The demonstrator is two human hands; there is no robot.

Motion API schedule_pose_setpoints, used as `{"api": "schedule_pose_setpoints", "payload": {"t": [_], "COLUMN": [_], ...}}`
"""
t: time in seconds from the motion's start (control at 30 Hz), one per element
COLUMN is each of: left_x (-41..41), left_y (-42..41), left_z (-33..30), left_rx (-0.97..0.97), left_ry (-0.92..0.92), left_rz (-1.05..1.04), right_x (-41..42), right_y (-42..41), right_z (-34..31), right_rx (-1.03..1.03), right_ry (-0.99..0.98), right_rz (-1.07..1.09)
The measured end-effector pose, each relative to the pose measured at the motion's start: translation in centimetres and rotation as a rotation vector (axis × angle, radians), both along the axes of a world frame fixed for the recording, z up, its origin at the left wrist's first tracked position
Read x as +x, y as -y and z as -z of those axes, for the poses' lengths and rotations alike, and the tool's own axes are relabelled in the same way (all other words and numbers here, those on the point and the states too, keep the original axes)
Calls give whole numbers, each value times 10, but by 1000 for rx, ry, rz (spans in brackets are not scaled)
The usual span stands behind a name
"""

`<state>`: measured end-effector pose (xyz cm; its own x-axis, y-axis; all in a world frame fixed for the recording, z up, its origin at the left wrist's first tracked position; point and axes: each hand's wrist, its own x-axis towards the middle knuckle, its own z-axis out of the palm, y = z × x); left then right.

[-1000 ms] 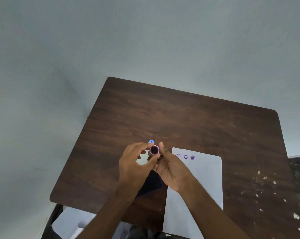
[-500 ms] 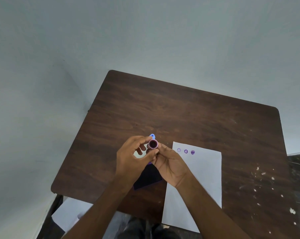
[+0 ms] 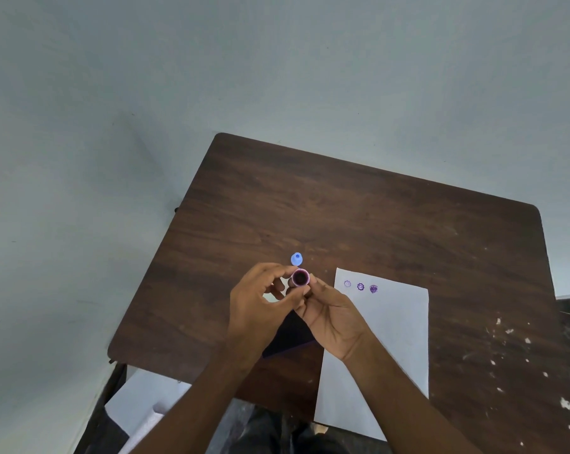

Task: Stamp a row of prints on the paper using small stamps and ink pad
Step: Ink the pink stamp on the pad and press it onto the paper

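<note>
The small pink stamp [image 3: 300,278] is held up between both hands with its round, ink-dark face turned toward the camera, raised above the table and just left of the paper's near corner. The left hand [image 3: 260,309] pinches its barrel with curled thumb and forefinger; the right hand [image 3: 331,314] grips it from the other side with its fingertips. This looks like checking or readying the stamp before the next print.

Right of the grip, the white paper [image 3: 385,342] lies flat and matte, carrying three purple prints [image 3: 360,286] in a row (the leftmost faint). The next move calls for turning the face down and pressing squarely just right of the third print.

Beyond the grip stands a small blue stamp [image 3: 296,259], rounded plastic. Beneath the hands lies a dark flat slab [image 3: 291,335], possibly the ink pad, on the wood-grained table [image 3: 342,217].
</note>
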<state>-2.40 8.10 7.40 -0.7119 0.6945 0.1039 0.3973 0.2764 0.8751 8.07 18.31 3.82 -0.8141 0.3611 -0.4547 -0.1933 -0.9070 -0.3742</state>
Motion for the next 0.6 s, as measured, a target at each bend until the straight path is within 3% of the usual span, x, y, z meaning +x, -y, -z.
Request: {"api": "schedule_pose_setpoints", "payload": {"t": [0.3, 0.5, 0.6], "left_x": [3, -13, -11], "left_y": [13, 50, 54], "left_z": [16, 59, 77], "left_rx": [-52, -271, -345], "left_ry": [17, 42, 4], "left_rz": [-5, -45, 19], "right_x": [11, 22, 19], "right_y": [-8, -3, 11], "right_z": [8, 25, 33], "right_rx": [79, 308, 713], "right_ry": [39, 505, 763], "right_rz": [-14, -35, -75]}}
